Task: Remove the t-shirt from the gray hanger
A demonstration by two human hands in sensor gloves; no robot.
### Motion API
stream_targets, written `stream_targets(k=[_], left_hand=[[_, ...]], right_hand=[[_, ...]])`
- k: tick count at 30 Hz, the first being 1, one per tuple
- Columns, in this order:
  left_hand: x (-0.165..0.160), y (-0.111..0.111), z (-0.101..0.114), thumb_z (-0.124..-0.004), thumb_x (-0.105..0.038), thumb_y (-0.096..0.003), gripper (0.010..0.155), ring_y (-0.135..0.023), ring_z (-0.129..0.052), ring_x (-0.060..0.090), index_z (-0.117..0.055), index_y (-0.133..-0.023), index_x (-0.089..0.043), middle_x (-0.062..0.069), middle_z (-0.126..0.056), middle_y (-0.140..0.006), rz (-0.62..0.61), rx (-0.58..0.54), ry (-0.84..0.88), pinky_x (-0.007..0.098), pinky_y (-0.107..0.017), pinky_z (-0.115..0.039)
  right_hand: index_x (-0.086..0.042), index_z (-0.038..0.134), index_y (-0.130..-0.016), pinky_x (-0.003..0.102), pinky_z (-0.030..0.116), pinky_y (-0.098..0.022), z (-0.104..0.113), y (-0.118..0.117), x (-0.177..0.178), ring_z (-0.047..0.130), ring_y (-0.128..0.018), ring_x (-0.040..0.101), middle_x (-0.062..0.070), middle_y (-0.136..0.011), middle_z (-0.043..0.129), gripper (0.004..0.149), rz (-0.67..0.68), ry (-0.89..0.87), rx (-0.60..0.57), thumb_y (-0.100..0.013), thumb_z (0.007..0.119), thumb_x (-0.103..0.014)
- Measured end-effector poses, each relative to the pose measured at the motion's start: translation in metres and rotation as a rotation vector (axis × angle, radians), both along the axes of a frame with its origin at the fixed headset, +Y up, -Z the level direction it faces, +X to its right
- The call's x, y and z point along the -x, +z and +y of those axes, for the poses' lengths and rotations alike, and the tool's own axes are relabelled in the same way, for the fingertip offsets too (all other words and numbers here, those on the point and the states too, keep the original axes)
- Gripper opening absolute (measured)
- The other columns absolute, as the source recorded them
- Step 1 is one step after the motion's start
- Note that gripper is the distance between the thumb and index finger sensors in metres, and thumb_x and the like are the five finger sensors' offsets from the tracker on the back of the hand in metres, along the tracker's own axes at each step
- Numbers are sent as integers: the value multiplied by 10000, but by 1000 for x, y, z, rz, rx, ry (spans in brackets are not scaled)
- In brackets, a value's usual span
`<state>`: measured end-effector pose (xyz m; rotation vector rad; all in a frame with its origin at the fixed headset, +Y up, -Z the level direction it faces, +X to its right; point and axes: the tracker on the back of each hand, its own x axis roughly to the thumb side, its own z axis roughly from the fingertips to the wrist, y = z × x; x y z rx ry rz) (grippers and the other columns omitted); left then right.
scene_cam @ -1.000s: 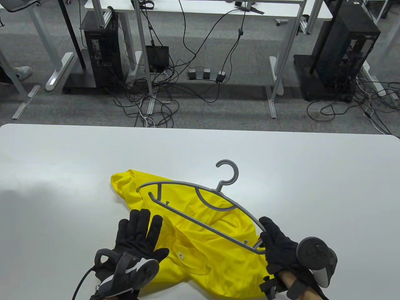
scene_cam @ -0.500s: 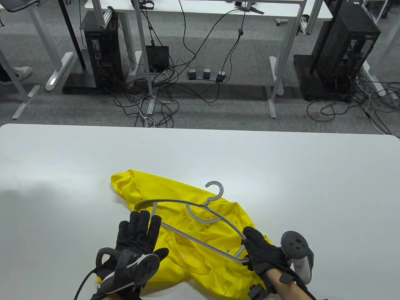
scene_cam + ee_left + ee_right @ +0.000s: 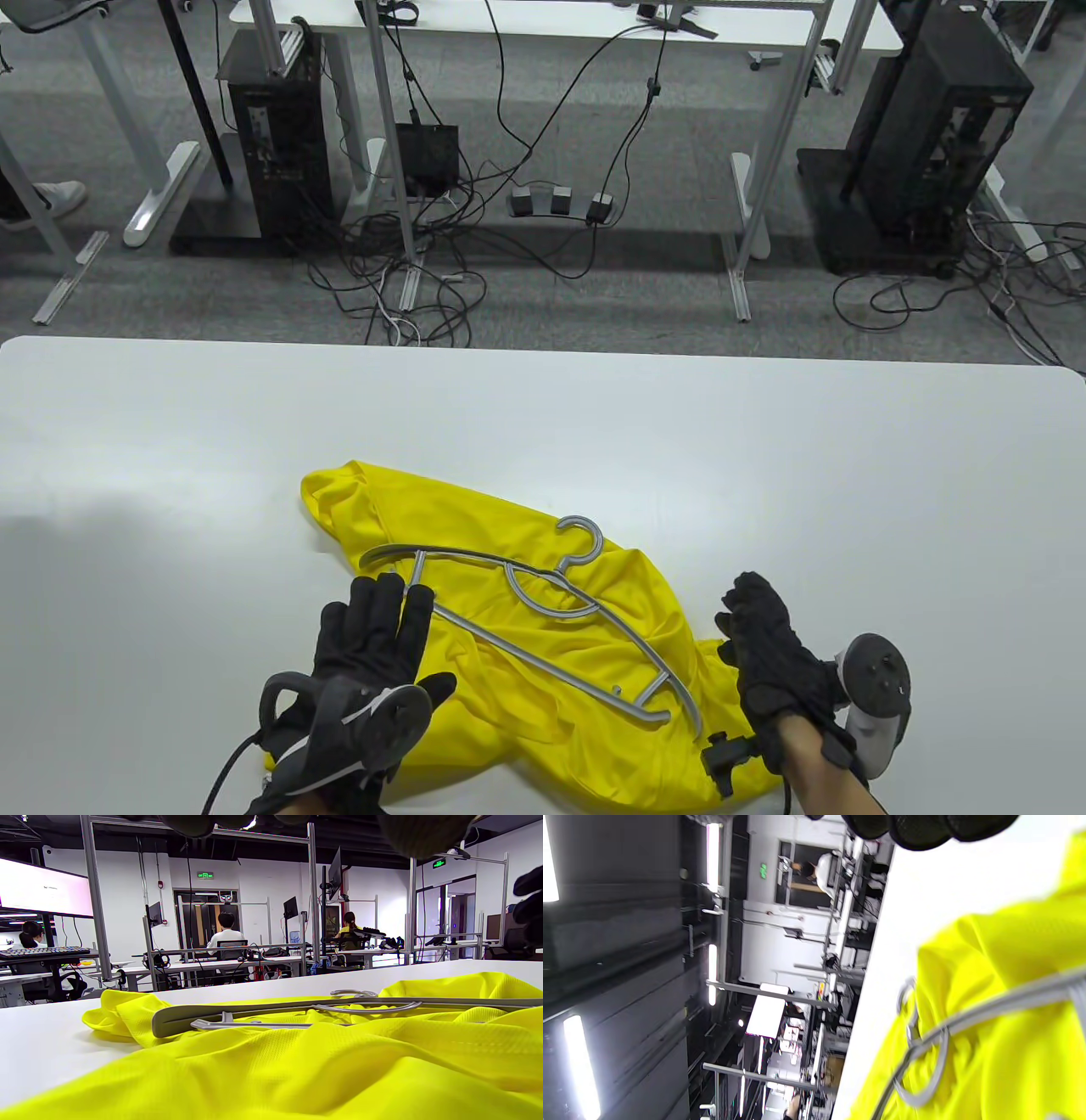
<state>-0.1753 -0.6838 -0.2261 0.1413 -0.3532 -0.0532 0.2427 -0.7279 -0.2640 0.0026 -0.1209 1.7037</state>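
- Beyond my white table [image 3: 764, 424] I see grey carpet [image 3: 594, 297] strewn with black cables [image 3: 424, 272].
- Black computer towers [image 3: 276, 127] stand under white desks [image 3: 543, 17].
- Ceiling strip lights [image 3: 712, 853] glow; a wall screen [image 3: 42, 887] is lit.

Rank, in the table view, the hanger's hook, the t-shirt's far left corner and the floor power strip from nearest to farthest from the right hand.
From the right hand:
1. Hanger's hook, up and to its left, lying on the t-shirt.
2. T-shirt's far left corner, farther left across the table.
3. Power strip, on the floor beyond the table.
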Motion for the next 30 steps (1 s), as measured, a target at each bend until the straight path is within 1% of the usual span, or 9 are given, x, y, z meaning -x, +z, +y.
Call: stream_targets(k=[5,9,13,18,21,23,25,27,30], left_hand=[[0,0,0,-648,-561,-495,881,-1101,-362,509,-245,-1128,-101,242,-223,-1171,-3,-1,2,688,-749,-368],[0,0,0,-648,-561,-495,880,-1101,-363,508,-245,-1128,-101,243,-223,-1171,-5,-5,1,689,-749,-366],[0,0,-1,-648,-560,-495,882,-1101,-363,506,-244,-1128,-99,242,-222,-1171,-6,-7,1,688,-749,-364],[-1,1,-1,-648,-561,-495,880,-1101,-361,509,-244,-1127,-100,241,-221,-1171,-8,-10,-3,688,-749,-363],[-2,2,-1,-648,-560,-495,880,-1101,-362,507,-245,-1128,-99,243,-222,-1170,-9,-14,-6,688,-750,-358],[-3,2,-1,-647,-559,-496,880,-1101,-360,508,-244,-1128,-98,240,-220,-1171,-8,-16,-8,688,-751,-353],[-3,2,-1,-641,-553,-498,871,-1101,-360,508,-247,-1128,-99,241,-219,-1171,-7,-17,-7,688,-752,-350],[-4,2,-1,-605,-517,-508,826,-1100,-361,510,-256,-1128,-97,244,-224,-1170,-8,-18,-6,689,-750,-349],[-5,2,-2,-581,-487,-513,794,-1100,-359,512,-263,-1128,-98,242,-226,-1170,-13,-14,-6,690,-751,-345]], right_hand=[[-97,406,-1061,679,513,-592,20,8,-8,536,-910,557,270,-1051,476,705,-54,101,-240,-480,608,-441],[-118,379,-1069,688,404,-648,29,14,-5,438,-959,545,249,-1076,424,713,-35,231,-364,-483,610,-450],[-115,395,-1071,696,325,-663,42,22,4,378,-979,539,245,-1085,410,715,-20,470,-505,-485,619,-458],[-116,393,-1074,684,245,-681,53,32,16,331,-998,524,238,-1093,394,725,-21,679,-605,-487,630,-468],[-120,365,-1088,659,162,-688,55,34,26,224,-1025,506,221,-1126,331,748,-4,810,-580,-489,634,-478],[-130,340,-1099,636,107,-685,53,32,32,140,-1038,477,194,-1151,262,762,23,922,-511,-489,633,-482],[-133,344,-1104,611,72,-677,47,27,38,110,-1049,444,182,-1165,259,769,79,1056,-370,-483,626,-490],[-141,334,-1105,589,49,-668,40,23,42,82,-1050,414,165,-1171,243,771,129,1130,-282,-481,620,-492],[-146,321,-1101,575,48,-660,30,17,45,75,-1045,395,157,-1169,229,775,191,1175,-164,-476,618,-496]])
